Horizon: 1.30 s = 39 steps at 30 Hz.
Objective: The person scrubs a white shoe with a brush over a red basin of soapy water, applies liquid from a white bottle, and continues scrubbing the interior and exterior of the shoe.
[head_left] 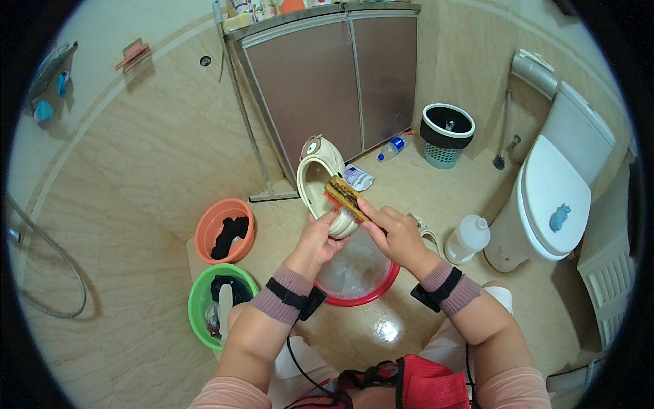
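Observation:
My left hand [317, 238] is closed around the heel end of a cream clog [332, 155], which is tilted with its opening toward me. A brown round ornament sits at the clog's far end. In my right hand [396, 233] is a wooden scrub brush [345, 195], its reddish bristles against the clog near the opening. Right below both hands stands a red-rimmed basin [364, 298] of cloudy, sudsy water, partly hidden by them. Beyond my right wrist, part of another cream clog [430, 236] shows on the floor.
To the left stand an orange basin [204, 244] and a green basin [197, 310] holding dark items. A white jug [469, 238] stands right, beside the toilet [555, 184]. Farther off are a trash bin [443, 153], a plastic bottle [394, 146], a squeegee [248, 129] and a cabinet [306, 75].

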Motion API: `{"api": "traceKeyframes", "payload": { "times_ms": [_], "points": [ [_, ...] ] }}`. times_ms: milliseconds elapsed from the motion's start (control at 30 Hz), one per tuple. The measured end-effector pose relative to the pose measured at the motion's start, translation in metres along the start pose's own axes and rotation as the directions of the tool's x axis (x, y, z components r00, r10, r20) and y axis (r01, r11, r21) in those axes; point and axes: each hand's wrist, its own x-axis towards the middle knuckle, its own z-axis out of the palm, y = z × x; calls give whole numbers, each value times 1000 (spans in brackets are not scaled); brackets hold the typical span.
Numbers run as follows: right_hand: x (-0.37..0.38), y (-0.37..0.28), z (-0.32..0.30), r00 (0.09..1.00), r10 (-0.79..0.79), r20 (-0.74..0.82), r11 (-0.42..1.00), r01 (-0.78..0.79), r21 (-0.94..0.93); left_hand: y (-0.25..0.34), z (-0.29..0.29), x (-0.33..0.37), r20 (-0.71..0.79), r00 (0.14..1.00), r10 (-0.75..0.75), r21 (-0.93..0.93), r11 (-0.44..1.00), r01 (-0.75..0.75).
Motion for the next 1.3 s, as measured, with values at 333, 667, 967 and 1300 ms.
{"api": "traceKeyframes", "payload": {
  "times_ms": [333, 667, 967, 1300],
  "points": [
    [7, 13, 8, 995, -29, -96, 984, 45, 173, 1, -18, 15, 180, 957, -228, -163, 953, 257],
    [8, 31, -5, 997, -53, -57, 998, 54, 13, 1, -13, 0, 219, 959, -181, -36, 980, 193],
    [4, 10, -7, 975, -212, 68, 974, 205, 97, 6, -22, 4, 175, 956, -236, -78, 964, 253],
    [5, 15, -3, 990, -140, -9, 979, 139, 149, 18, -28, -1, 281, 957, -76, 34, 997, 69]
  ]
}}
